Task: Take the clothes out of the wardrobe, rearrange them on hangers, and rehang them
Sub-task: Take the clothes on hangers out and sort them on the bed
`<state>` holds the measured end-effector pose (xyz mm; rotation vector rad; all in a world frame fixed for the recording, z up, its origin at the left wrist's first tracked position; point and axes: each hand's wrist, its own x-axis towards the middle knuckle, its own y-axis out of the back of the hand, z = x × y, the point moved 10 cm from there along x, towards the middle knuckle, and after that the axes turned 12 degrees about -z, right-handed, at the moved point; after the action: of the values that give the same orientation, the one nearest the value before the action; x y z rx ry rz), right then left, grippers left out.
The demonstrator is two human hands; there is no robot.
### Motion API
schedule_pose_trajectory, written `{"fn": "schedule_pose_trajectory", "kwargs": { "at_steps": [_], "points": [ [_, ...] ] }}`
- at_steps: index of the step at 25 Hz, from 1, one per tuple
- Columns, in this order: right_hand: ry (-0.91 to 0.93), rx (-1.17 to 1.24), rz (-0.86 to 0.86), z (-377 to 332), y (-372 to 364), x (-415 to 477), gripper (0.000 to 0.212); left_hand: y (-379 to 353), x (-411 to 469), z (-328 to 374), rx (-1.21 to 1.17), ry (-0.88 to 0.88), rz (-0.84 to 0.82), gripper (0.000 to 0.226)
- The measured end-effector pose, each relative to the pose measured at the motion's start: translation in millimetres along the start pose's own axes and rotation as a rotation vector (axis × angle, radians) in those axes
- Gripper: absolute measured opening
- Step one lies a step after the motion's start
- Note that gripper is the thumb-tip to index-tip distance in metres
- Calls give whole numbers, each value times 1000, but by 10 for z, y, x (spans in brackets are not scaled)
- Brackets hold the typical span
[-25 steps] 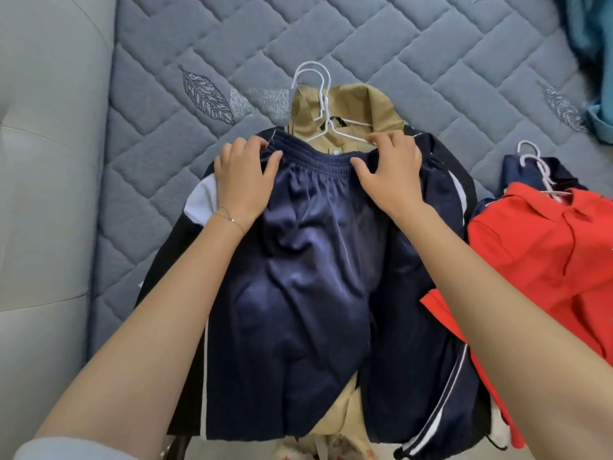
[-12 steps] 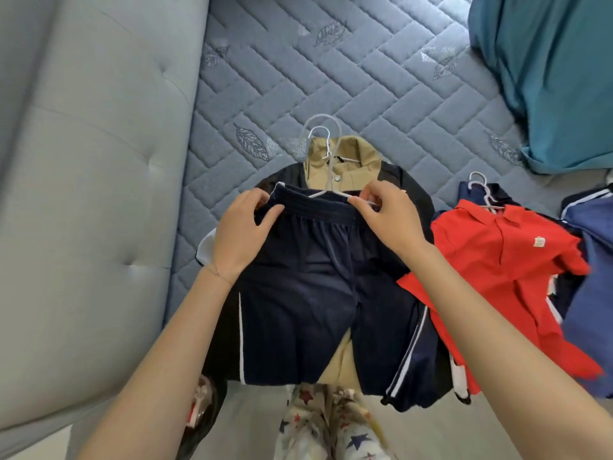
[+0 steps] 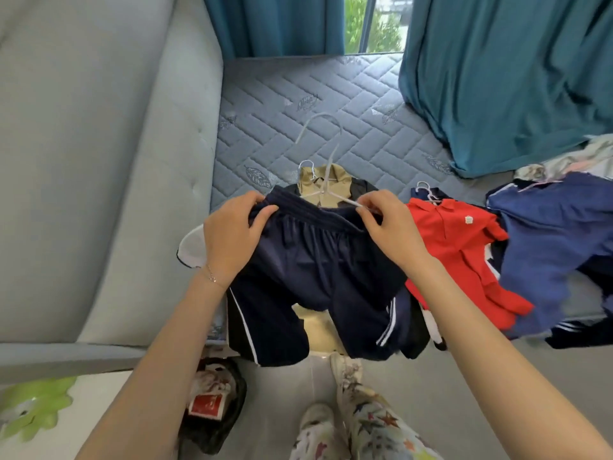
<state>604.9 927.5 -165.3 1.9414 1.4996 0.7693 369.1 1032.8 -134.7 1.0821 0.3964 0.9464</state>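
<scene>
Navy shorts (image 3: 318, 280) with white side stripes hang from a white hanger (image 3: 326, 151), lifted above the bed. My left hand (image 3: 232, 234) grips the left end of the waistband. My right hand (image 3: 388, 227) pinches the right end of the waistband together with the hanger's arm. Beneath the shorts, a tan shirt (image 3: 326, 180) on its own white hanger lies on a black jacket (image 3: 361, 187). A red polo shirt (image 3: 457, 237) on a hanger lies to the right on the mattress.
The grey quilted mattress (image 3: 282, 104) meets a padded grey headboard (image 3: 99, 144) on the left. Blue clothes (image 3: 550, 240) pile at the right; teal curtains (image 3: 514, 71) hang behind. A black bag (image 3: 215, 403) sits on the floor by my legs.
The shorts and their hanger have risen off the pile, the hook now standing well above the tan shirt. My view has pulled back, showing curtains, window and floor.
</scene>
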Motion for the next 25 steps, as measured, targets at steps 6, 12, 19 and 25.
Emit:
{"fn": "schedule_pose_trajectory", "kwargs": {
  "at_steps": [6,12,19,25],
  "points": [
    [-32,-99,201,-455,775,-766,14,586,-414,673,-85,-76,70,24],
    [-61,-126,467,-624,1756,-1417,13,763,-477,1478,-226,-107,64,26],
    [-112,-166,583,129,2781,-2069,8,131,-233,2767,-303,-160,-56,24],
    [-210,-260,561,1297,3786,-2537,7,-882,43,4105,-350,-149,-152,24]
  ]
}}
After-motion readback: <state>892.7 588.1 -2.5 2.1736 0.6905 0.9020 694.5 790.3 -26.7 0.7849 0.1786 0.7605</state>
